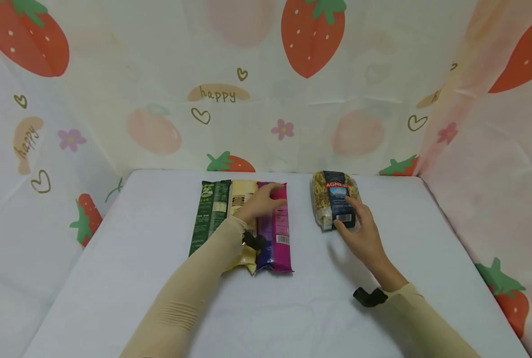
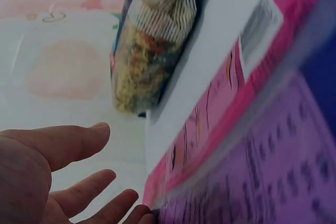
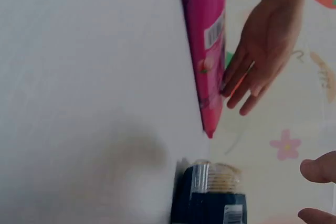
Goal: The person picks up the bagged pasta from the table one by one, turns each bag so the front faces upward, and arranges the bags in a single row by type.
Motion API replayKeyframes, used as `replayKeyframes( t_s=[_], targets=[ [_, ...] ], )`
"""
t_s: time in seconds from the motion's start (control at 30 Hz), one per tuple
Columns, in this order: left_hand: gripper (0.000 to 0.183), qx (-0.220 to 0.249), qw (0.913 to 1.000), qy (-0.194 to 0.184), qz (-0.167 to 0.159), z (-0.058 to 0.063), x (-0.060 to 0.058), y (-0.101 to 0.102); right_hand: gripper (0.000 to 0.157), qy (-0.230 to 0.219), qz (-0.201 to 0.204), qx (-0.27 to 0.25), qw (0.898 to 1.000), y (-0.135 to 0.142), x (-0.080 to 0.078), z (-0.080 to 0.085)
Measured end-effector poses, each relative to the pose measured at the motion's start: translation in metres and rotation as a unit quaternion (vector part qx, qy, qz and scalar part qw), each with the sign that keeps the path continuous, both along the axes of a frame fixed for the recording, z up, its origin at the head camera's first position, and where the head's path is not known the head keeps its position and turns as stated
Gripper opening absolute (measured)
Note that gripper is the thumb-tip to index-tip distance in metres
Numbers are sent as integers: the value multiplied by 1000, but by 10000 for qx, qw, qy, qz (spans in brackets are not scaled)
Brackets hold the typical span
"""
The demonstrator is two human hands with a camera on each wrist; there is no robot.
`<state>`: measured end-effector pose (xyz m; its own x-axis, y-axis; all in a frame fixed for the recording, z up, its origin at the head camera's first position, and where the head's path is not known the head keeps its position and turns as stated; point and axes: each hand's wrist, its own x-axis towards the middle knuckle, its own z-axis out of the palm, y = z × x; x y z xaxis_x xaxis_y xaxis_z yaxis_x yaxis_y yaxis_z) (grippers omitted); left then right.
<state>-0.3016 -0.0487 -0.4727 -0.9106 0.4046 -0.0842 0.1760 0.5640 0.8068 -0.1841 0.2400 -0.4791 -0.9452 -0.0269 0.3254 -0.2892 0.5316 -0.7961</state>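
Three long flat packets lie side by side: a green packet (image 1: 208,219), a cream packet (image 1: 244,189) and a purple-and-pink packet (image 1: 281,219). My left hand (image 1: 260,202) hovers over the far end of the pink one, fingers extended and thumb apart; in the right wrist view its fingertips (image 3: 231,90) come right at that packet's edge. A clear bag of pasta (image 1: 321,199) with a dark blue label stands to the right. Over its near right side, my right hand (image 1: 364,236) spreads thumb and fingers, with nothing between them in the right wrist view.
A white cloth covers the table (image 1: 292,313). Cloth walls (image 1: 257,124) printed with strawberries, hearts and flowers rise behind it and on both sides. The pasta bag stands near the back edge, a gap away from the packets. My left sleeve (image 1: 194,283) crosses over the green and cream packets.
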Motion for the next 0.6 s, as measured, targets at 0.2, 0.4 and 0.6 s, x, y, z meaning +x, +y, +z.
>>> replayKeyframes(
  t_s=[0.2,0.4,0.6],
  targets=[
    [57,-90,9998,182,11,6,-5,-12,70,-269,596,-270,9975,-14,6,-1],
    [61,-432,9987,283,31,4,-10,-23,71,-332,939,-85,9950,-30,9,-7],
    [62,-818,9954,487,-51,-3,-19,-34,76,-399,1346,267,9897,-46,12,-13]
  ],
)
